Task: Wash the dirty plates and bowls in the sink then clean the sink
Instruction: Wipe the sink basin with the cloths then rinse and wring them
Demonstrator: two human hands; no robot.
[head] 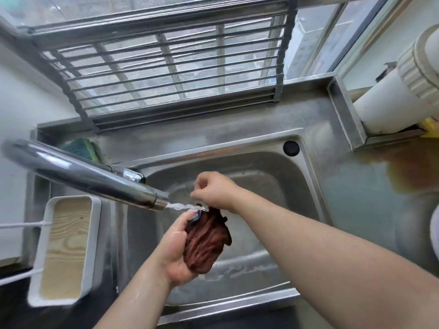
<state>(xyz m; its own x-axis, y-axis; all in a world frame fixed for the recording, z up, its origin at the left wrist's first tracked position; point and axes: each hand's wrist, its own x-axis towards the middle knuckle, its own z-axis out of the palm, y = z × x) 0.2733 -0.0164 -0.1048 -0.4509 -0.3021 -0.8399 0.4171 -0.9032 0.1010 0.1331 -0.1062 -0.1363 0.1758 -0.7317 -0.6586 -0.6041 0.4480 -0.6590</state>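
Both hands, left hand and right hand, grip a bunched, wet, reddish-brown cloth.

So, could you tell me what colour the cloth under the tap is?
Dark reddish-brown cloth, best seen in the head view.

A steel rack of thin rods leans against the window behind the counter. A green sponge lies on the ledge below the rack's left corner. A white tray with a wood-grain bottom sits at the left, two white cords running from it off the left edge. A thick white pipe slants down at the upper right into a steel corner frame, something yellow beside its foot. A brown stain spreads over the counter below
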